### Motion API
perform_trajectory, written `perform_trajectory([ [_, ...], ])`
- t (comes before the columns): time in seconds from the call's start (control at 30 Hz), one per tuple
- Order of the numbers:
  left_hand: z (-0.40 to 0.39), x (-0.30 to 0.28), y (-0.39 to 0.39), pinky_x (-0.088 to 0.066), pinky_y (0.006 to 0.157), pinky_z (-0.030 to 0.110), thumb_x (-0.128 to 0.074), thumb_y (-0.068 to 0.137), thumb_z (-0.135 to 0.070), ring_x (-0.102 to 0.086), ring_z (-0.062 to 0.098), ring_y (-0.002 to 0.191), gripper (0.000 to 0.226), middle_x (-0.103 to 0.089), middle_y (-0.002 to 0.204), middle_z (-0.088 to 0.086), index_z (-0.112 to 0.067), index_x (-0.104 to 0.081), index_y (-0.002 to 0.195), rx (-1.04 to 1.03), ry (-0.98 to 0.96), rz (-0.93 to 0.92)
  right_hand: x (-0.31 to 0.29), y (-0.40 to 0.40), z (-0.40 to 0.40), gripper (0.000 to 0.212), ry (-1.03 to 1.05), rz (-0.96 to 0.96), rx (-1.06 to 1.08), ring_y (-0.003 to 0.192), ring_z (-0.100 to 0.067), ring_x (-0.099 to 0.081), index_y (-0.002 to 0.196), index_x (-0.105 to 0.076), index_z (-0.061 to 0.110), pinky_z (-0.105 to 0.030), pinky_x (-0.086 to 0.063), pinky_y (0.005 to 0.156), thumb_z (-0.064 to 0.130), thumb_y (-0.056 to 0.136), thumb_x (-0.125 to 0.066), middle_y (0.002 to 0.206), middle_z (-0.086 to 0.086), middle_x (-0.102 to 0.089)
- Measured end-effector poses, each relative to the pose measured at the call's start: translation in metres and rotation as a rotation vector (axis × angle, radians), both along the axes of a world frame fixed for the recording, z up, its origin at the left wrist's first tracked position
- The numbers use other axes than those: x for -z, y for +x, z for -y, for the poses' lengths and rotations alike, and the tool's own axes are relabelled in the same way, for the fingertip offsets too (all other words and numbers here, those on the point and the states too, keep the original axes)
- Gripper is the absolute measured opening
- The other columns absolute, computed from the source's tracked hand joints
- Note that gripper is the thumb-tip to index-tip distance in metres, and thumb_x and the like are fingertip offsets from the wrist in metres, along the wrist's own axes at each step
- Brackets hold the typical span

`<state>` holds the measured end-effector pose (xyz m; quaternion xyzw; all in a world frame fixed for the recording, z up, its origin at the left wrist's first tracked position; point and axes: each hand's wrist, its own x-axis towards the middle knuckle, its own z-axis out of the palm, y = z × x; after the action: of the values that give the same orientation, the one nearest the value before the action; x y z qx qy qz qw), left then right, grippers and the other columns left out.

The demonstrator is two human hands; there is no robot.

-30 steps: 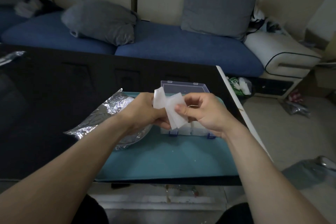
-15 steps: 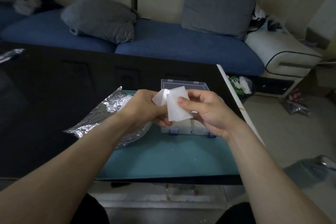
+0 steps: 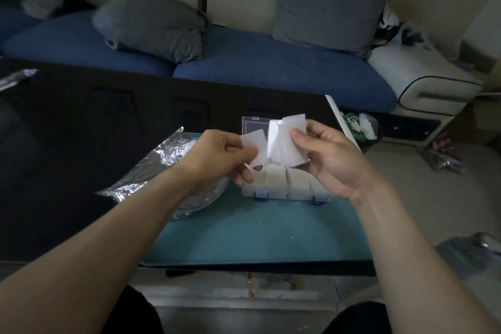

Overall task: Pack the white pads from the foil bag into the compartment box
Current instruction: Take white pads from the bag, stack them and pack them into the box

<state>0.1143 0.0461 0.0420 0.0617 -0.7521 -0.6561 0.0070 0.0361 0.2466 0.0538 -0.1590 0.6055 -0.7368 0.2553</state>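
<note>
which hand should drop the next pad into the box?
Left, probably. The left hand pinches a single white pad already peeled off, just above the compartment box. The right hand has its grip on the remaining stack of pads.

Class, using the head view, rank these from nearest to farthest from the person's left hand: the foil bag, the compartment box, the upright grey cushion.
1. Foil bag: beside and under the left hand.
2. Compartment box: to its right.
3. Upright grey cushion: on the sofa, far back.

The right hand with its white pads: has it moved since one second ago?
Yes. The right hand has drawn right, away from the left hand. Its pads now sit over the compartment box lid's right part, apart from the left-hand pad.
</note>
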Motion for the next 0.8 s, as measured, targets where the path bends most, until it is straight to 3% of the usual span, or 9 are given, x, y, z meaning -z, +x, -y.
perform_trajectory([
  [0.13, -0.004, 0.001, -0.002, -0.050, 0.046, 0.026, -0.057, 0.095, 0.003, -0.062, 0.019, 0.049, 0.014, -0.068, 0.061, 0.010, 0.014, -0.065, 0.092, 0.091, -0.007, 0.000, 0.008, 0.005, 0.007, 0.031, 0.169, -0.146, -0.039, 0.094, -0.021, -0.072, 0.108, -0.071, 0.010, -0.036, -0.059, 0.076, 0.020, 0.079, -0.073, 0.102, -0.005, -0.075],
  [0.23, -0.005, 0.000, -0.001, -0.053, 0.051, 0.031, -0.052, 0.100, -0.005, -0.065, 0.027, 0.062, 0.019, -0.071, 0.084, 0.014, 0.008, -0.066, 0.099, 0.213, 0.046, 0.033, 0.015, 0.005, 0.014, 0.025, 0.333, -0.286, 0.132, 0.092, -0.024, -0.074, 0.105, -0.073, 0.014, -0.044, -0.060, 0.078, 0.023, 0.083, -0.079, 0.099, -0.004, -0.077],
  [0.33, -0.006, 0.000, -0.002, -0.057, 0.060, 0.036, -0.044, 0.102, -0.006, -0.068, 0.032, 0.076, 0.026, -0.065, 0.103, 0.031, 0.011, -0.063, 0.109, 0.211, 0.154, 0.075, 0.019, 0.008, 0.022, 0.020, 0.437, -0.340, 0.284, 0.080, -0.016, -0.073, 0.099, -0.074, 0.016, -0.032, -0.057, 0.060, 0.027, 0.085, -0.080, 0.089, 0.000, -0.077],
  [0.4, -0.008, 0.000, -0.003, -0.057, 0.062, 0.038, -0.042, 0.104, -0.013, -0.069, 0.036, 0.081, 0.033, -0.064, 0.104, 0.034, 0.015, -0.060, 0.112, 0.193, 0.233, 0.096, 0.016, 0.013, 0.026, 0.018, 0.537, -0.473, 0.338, 0.064, -0.009, -0.065, 0.085, -0.074, 0.015, -0.031, -0.052, 0.054, 0.033, 0.088, -0.076, 0.073, 0.005, -0.073],
  [0.47, -0.010, 0.003, -0.005, -0.060, 0.064, 0.037, -0.040, 0.107, -0.018, -0.071, 0.033, 0.078, 0.036, -0.066, 0.095, 0.030, 0.013, -0.059, 0.105, 0.154, 0.226, 0.083, 0.014, 0.017, 0.027, 0.039, 0.638, -0.607, 0.357, 0.048, -0.007, -0.048, 0.065, -0.066, 0.011, -0.029, -0.045, 0.052, 0.036, 0.094, -0.068, 0.051, 0.009, -0.057],
  [0.53, -0.012, 0.008, -0.008, -0.062, 0.064, 0.031, -0.039, 0.107, -0.011, -0.073, 0.026, 0.070, 0.032, -0.067, 0.095, 0.034, 0.018, -0.054, 0.107, 0.109, 0.180, 0.062, 0.013, 0.019, 0.027, 0.049, 0.686, -0.647, 0.357, 0.043, -0.009, -0.038, 0.057, -0.058, 0.007, -0.026, -0.034, 0.048, 0.035, 0.097, -0.065, 0.043, 0.009, -0.042],
  [0.6, -0.014, 0.011, -0.010, -0.061, 0.062, 0.028, -0.038, 0.106, -0.007, -0.073, 0.024, 0.066, 0.033, -0.066, 0.095, 0.039, 0.022, -0.051, 0.111, 0.083, 0.174, 0.056, 0.013, 0.018, 0.027, 0.038, 0.632, -0.610, 0.374, 0.045, -0.005, -0.045, 0.067, -0.068, 0.007, -0.029, -0.040, 0.050, 0.033, 0.095, -0.068, 0.050, 0.009, -0.052],
  [0.67, -0.016, 0.011, -0.012, -0.061, 0.061, 0.027, -0.037, 0.106, -0.006, -0.072, 0.023, 0.064, 0.031, -0.068, 0.091, 0.035, 0.019, -0.055, 0.107, 0.056, 0.189, 0.052, 0.010, 0.015, 0.025, 0.021, 0.495, -0.476, 0.420, 0.049, -0.002, -0.057, 0.082, -0.075, 0.013, -0.023, -0.045, 0.049, 0.030, 0.092, -0.072, 0.060, 0.009, -0.064],
  [0.8, -0.016, 0.012, -0.014, -0.061, 0.062, 0.027, -0.038, 0.106, -0.006, -0.072, 0.024, 0.065, 0.031, -0.070, 0.095, 0.033, 0.019, -0.057, 0.108, 0.026, 0.200, 0.043, 0.004, 0.011, 0.018, 0.018, 0.114, -0.111, 0.311, 0.049, -0.008, -0.047, 0.075, -0.073, 0.018, -0.021, -0.039, 0.048, 0.027, 0.091, -0.073, 0.059, 0.010, -0.061],
])
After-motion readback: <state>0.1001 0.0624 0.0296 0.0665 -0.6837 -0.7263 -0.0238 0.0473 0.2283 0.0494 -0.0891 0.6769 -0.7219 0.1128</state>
